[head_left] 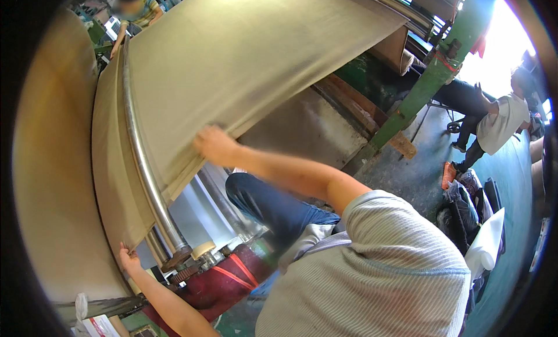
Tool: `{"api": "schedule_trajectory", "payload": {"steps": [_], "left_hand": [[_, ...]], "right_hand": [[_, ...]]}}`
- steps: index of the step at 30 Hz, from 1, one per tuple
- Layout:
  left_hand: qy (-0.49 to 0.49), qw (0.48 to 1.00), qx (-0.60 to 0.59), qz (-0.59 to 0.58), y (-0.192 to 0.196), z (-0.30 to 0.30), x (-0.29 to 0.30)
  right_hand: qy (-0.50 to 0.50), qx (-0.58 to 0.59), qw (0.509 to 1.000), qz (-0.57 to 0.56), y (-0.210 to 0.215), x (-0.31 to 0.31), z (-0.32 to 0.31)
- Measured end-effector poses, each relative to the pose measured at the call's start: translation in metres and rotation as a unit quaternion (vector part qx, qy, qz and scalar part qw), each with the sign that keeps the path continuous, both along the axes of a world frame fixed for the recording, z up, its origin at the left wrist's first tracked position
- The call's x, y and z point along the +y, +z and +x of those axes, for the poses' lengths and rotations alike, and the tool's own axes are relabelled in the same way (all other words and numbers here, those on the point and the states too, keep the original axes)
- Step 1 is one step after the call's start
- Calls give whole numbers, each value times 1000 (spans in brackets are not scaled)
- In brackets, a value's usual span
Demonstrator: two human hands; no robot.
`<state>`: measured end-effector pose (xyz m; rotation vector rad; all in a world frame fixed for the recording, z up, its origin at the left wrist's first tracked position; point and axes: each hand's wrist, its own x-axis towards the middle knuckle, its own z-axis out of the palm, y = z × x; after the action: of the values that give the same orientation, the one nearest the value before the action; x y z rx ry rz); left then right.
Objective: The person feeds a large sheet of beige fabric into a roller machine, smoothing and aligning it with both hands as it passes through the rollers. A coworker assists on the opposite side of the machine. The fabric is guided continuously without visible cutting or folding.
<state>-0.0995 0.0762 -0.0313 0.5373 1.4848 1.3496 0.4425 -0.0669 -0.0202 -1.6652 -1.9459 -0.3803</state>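
A huge sheet of tan fabric (232, 63) fills the upper middle of the view, stretched over a shiny metal roller bar (142, 162) and dropping down the far side onto a big fabric roll (52, 180) at the left. Below it sits the machine, with a red base (224, 282) and a small gear (185, 273) at the roller's end. The person in the grey striped shirt (378, 267) leans in, one jeans-clad knee (261, 203) raised. The right hand (214, 145) presses flat against the lower edge of the fabric sheet, fingers spread over the cloth. The left hand (129, 260) reaches up low at the left, fingertips curled on the fabric's edge just beside the roller's end. Off to the right, another person (494, 125) sits beside a green post (427, 87); a third person (136, 11) stands at the far end.
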Motion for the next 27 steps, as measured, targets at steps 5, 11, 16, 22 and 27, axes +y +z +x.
{"api": "schedule_trajectory", "payload": {"steps": [5,11,16,22,27], "left_hand": [[53,998,17,-2,-15,-74,1],[-70,996,-38,40,-10,-31,8],[116,993,-10,33,-16,-29,12],[-54,999,-4,0,-4,-2,9],[121,992,-24,-15,-10,-25,8]], "right_hand": [[-144,63,987,43,16,-11,75],[-55,23,998,-27,-23,-27,43],[-31,13,999,-40,-22,-26,6],[-2,-2,999,-48,-23,-24,-30],[46,10,999,-26,-15,-18,-62]]}}
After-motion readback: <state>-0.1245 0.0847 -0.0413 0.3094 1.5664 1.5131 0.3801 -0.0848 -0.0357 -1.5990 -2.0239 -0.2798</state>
